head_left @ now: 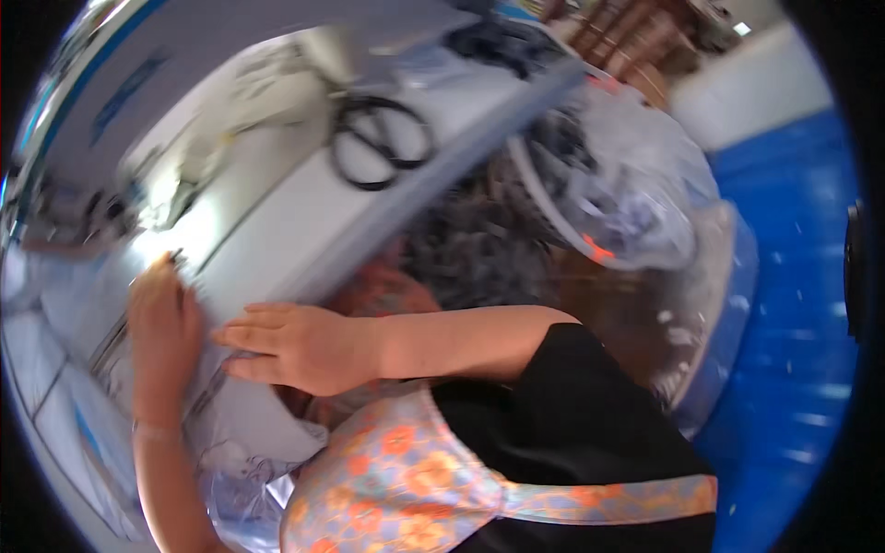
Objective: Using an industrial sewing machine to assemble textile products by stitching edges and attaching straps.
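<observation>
My left hand (166,318) is raised at the bright lamp of a white sewing machine (198,152). Its fingers point up toward the needle area, where something small and dark shows at the tips, too blurred to name. My right hand (300,348) lies palm down at the front edge of the white machine table (277,221), fingers stretched toward the left hand. Below both hands hangs a whitish printed cloth (244,424), running down toward my lap. Whether either hand presses on it is unclear.
Black loops, seemingly scissors handles (375,184), lie on the table. Dark fabric scraps (470,249) are heaped below its edge, beside a translucent plastic bag (645,184) and a pale-blue bin (728,313). A blue floor (784,304) extends at right.
</observation>
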A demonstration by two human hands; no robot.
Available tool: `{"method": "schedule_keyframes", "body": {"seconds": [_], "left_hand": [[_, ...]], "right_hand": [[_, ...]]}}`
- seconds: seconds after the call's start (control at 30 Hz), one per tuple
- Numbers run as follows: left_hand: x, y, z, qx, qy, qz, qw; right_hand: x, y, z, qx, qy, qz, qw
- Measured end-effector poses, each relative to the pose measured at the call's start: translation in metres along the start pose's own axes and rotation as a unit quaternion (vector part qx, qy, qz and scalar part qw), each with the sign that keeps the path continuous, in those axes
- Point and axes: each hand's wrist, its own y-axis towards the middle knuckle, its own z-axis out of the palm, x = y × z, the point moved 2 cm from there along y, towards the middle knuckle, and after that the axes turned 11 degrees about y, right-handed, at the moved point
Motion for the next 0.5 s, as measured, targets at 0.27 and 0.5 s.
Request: {"method": "schedule_keyframes", "body": {"seconds": [0.27, 0.5], "left_hand": [[-0.069, -0.07, -0.067, 0.075, -0.063, 0.035, 0.995], [-0.088, -0.077, -0.078, -0.004, -0.124, -0.009, 0.992]], "right_hand": [[0.03, -0.256, -0.32, -0.312, -0.406, 0.451, 0.731], [0.008, -0.319, -0.36, 0.095, -0.408, 0.656, 0.628]]}}
